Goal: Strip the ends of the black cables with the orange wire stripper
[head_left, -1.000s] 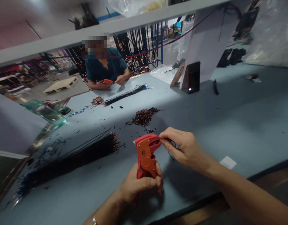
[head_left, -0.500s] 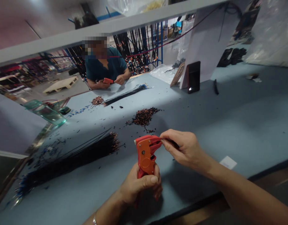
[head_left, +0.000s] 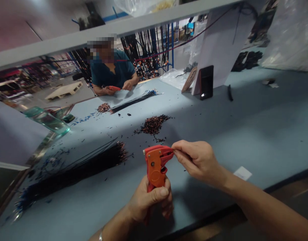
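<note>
Holding the stripper (head_left: 156, 164) upright over the bench (head_left: 244, 134), by its near edge, the left hand (head_left: 150, 198) has its fingers clamped around the handle. The right hand (head_left: 197, 160) has its fingers pressed together at the stripper's nose; what they pinch is hidden. Bundled wires (head_left: 81, 170) stretch toward the bench's left edge, with piled scraps (head_left: 153, 125) beyond the stripper.
</note>
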`<control>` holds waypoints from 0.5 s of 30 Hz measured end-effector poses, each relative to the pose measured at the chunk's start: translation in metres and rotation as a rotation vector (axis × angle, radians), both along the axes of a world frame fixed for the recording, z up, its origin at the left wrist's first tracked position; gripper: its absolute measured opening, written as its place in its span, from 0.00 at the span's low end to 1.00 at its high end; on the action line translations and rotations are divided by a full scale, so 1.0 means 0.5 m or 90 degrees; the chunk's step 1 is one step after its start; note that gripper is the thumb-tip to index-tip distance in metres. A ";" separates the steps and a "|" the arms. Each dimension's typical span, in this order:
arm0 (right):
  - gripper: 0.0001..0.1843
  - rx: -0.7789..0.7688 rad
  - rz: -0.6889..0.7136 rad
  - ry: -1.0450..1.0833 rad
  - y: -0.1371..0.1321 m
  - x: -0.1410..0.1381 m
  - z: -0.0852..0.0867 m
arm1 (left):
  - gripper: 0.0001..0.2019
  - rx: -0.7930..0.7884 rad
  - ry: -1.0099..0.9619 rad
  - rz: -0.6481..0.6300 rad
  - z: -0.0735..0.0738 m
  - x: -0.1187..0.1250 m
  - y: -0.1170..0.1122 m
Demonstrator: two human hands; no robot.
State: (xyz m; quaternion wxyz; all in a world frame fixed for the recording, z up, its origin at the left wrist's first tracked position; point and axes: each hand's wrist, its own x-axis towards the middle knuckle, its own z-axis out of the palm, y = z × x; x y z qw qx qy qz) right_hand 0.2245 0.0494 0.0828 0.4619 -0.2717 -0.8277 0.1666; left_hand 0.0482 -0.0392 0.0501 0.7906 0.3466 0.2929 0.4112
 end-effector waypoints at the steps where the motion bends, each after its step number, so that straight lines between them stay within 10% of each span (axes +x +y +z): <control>1: 0.08 0.008 -0.003 0.003 -0.001 -0.001 0.000 | 0.18 -0.003 -0.002 -0.001 -0.001 0.000 -0.001; 15: 0.08 0.061 -0.039 0.022 -0.006 -0.009 -0.007 | 0.21 -0.035 0.029 0.037 0.009 -0.007 -0.003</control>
